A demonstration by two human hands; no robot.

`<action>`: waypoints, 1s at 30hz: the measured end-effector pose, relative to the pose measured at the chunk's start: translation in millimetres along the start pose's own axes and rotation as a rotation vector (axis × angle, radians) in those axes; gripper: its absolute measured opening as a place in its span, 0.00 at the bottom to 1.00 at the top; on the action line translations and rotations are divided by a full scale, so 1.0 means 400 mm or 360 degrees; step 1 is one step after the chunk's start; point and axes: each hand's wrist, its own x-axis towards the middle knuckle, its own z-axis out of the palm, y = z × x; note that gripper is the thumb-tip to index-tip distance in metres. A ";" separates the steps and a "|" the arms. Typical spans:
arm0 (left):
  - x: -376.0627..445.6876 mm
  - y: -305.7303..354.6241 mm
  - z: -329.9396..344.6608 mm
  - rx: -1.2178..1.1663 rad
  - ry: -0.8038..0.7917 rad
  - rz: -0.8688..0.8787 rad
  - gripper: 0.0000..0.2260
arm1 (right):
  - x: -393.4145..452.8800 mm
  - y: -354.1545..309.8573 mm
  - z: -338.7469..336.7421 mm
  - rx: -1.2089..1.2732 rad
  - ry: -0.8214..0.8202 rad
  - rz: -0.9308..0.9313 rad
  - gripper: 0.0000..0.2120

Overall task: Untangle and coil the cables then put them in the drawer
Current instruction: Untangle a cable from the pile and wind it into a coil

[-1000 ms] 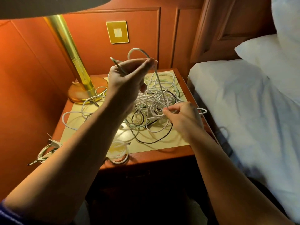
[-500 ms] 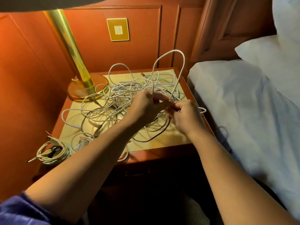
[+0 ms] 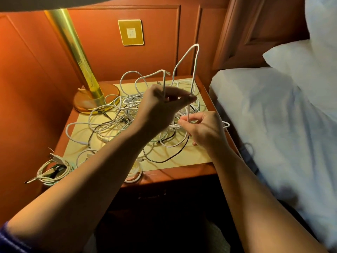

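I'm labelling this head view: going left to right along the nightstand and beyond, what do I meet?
Coiled cable bundle → brass lamp → left hand → right hand → bed.

Two hands, left (image 3: 160, 108) and right (image 3: 206, 130), work over one nightstand (image 3: 182, 175) beside one bed (image 3: 273, 125). One brass lamp (image 3: 85, 70) stands there below one wall plate (image 3: 131, 32). One tangle (image 3: 127, 114) of white cables includes at least one black cable (image 3: 167, 158); their exact number cannot be told. Two coils (image 3: 52, 170) sit at the front, one pillow (image 3: 300, 59) on the bed.
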 end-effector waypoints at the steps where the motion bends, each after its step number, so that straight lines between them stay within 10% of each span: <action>1: 0.002 0.010 -0.005 -0.0060 0.0025 0.0001 0.03 | 0.000 0.003 0.001 -0.0022 -0.0016 0.0052 0.09; 7: -0.004 0.027 0.000 -0.0450 0.0213 -0.0082 0.02 | -0.002 0.007 0.003 -0.0068 -0.0026 0.0028 0.11; 13: -0.008 -0.061 0.040 0.0354 -0.0209 -0.0268 0.11 | 0.016 0.029 -0.003 -0.0091 -0.0221 0.0077 0.14; 30: -0.012 -0.032 0.027 0.0239 0.0134 0.0177 0.05 | 0.010 0.039 -0.011 0.0072 -0.0126 0.0022 0.11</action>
